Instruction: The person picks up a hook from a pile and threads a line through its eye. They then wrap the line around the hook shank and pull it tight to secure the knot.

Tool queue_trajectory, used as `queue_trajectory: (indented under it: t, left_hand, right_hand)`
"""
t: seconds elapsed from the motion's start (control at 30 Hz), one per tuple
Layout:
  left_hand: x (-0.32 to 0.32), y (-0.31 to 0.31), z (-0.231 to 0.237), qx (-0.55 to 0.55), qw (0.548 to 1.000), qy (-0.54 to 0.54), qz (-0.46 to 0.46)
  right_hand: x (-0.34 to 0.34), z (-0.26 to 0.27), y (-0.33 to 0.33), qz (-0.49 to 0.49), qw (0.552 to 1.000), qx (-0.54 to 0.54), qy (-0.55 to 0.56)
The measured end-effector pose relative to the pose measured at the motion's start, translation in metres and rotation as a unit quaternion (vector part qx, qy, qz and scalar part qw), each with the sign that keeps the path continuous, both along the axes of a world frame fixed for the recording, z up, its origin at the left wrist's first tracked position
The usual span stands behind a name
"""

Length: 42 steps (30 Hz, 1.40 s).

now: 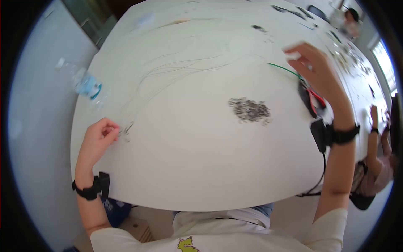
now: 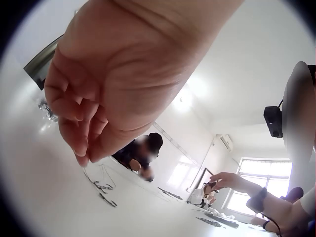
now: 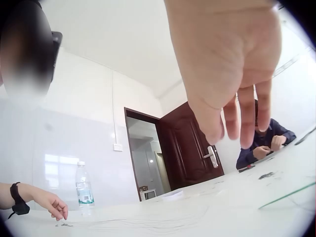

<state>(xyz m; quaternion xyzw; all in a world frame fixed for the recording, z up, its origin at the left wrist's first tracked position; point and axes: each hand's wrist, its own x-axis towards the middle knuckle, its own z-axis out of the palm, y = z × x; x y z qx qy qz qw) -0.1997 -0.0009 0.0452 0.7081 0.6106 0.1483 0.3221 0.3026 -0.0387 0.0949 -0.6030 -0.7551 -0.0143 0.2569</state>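
Left hand: at the bench's near left, the left hand (image 1: 98, 136) has its thumb and fingertips drawn together in a pinch; by the left wrist view it grips what looks like the end of a fine strand (image 2: 89, 175), though the fingers hide exactly what lies between them.
Dark pieces by the left hand: a few small dark pieces (image 2: 107, 200) lie just below those fingertips, among thin loops; whether each is fastened to a strand is too small to tell.
Right hand: the right hand (image 1: 315, 69) is raised over the bench's right side, fingers loosely extended with thumb and forefinger apart; nothing shows in its hold.
Long strands: several thin, pale strands (image 1: 189, 68) arc across the bench (image 1: 180, 168) from near the left hand toward the right.
Pile: a heap of small dark rings or hooks (image 1: 250, 110) sits right of the bench's middle, well apart from both hands.
Tools: red-and-black pliers (image 1: 312, 100) and a green strip (image 1: 283, 68) lie near the right forearm.
Bottle: a clear bottle (image 1: 89, 86) stands toward the bench's left edge.
Done: seemingly only a little, judging by the few pieces beside the left hand.
Left to do: probably most, since the heap is large and loose.
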Motion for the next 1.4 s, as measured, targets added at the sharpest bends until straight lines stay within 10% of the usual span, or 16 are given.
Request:
queue_trajectory:
  t: [0.73,1.0,1.4]
  left_hand:
    - [0.055,0.028,-0.019,0.188,0.96,0.201,-0.06]
    - [0.053,0.015,-0.007,-0.044,0.987,-0.139,-0.072]
    - [0.13,-0.015,0.033,-0.08,0.943,-0.212,-0.243]
  right_hand:
    - [-0.031,-0.027,-0.072,0.012,0.994,-0.095,0.048]
    - [-0.065,-0.024,-0.064,0.103,0.991,-0.069,0.054]
    - [-0.151,-0.047,-0.016,0.276,0.946,-0.107,0.134]
